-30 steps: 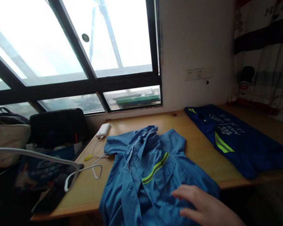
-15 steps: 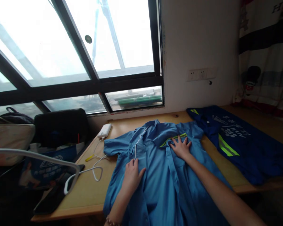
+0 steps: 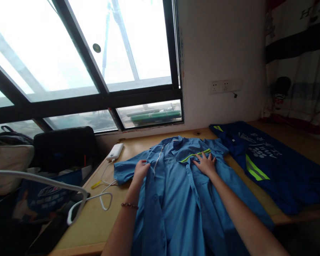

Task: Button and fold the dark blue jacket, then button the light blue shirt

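A light blue short-sleeved work shirt (image 3: 176, 192) lies spread on the wooden table, its front open and its collar toward the window. Near the left armhole, my left hand (image 3: 141, 170) is closed on the shirt's cloth, fingers curled and thumb against them. My right hand (image 3: 206, 165) rests flat on the right chest with its fingers spread, just below the yellow-green strip (image 3: 196, 155). A white cord (image 3: 159, 156) runs down the shirt's left front from the collar.
A dark blue garment (image 3: 266, 153) with reflective strips and white print lies to the right on the table (image 3: 90, 227). On the left are a white power bank (image 3: 115, 152), a white cable (image 3: 106, 193) and a dark phone-like object. A window and wall sockets (image 3: 225, 86) stand behind.
My left hand has moved up and left from the shirt front to the armhole and closed on the cloth. The left front panel has shifted. My right hand stays on the chest.
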Available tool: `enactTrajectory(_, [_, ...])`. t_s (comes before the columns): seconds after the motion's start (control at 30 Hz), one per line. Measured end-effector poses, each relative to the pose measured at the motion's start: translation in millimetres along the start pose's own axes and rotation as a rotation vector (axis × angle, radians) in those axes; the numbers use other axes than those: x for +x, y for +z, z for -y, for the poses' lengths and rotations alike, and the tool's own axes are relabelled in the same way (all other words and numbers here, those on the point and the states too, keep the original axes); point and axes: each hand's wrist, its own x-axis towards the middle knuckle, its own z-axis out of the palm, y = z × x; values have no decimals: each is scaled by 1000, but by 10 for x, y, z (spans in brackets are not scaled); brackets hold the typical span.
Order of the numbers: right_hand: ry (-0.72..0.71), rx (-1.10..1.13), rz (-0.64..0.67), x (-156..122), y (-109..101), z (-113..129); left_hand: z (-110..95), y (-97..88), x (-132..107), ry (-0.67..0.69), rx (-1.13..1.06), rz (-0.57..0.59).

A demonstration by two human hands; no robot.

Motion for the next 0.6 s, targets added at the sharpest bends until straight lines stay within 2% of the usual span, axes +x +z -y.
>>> enactTrajectory(0.03, [5, 7, 2, -2, -11, -3, -97, 67, -4, 20, -150, 35])
enactTrajectory(0.07, [9, 16, 6, -5, -23, -7, -189, 159, -20, 46, -243, 121])
enactTrajectory(0.1, [11, 28, 8, -8, -36, -12, -267, 269, -39, 66, -284, 261])
enactTrajectory(0.17, [8, 68, 2, -13, -70, -27, -359, 513, -45, 88, -253, 580])
enactTrajectory(0.2, [3, 97, -9, -15, -93, -34, -365, 633, -23, 94, -207, 683])
enactTrajectory(0.23, [-5, 131, -33, -17, -120, -36, -343, 742, 17, 112, -135, 715])
enactTrajectory(0.27, [-23, 172, -69, -23, -152, -30, -294, 835, 68, 146, -41, 667])
enactTrajectory(0.33, [-106, 287, -159, -52, -224, 21, -136, 958, 176, 277, 187, 493])
enactTrajectory(0.4, [-245, 445, -214, -122, -288, 134, 58, 992, 250, 439, 435, 358])
enactTrajectory(0.5, [-418, 633, -119, -292, -312, 364, 291, 918, 279, 560, 727, 170])
enactTrajectory(0.6, [-466, 582, 33, -430, -238, 530, 383, 793, 295, 552, 874, 65])
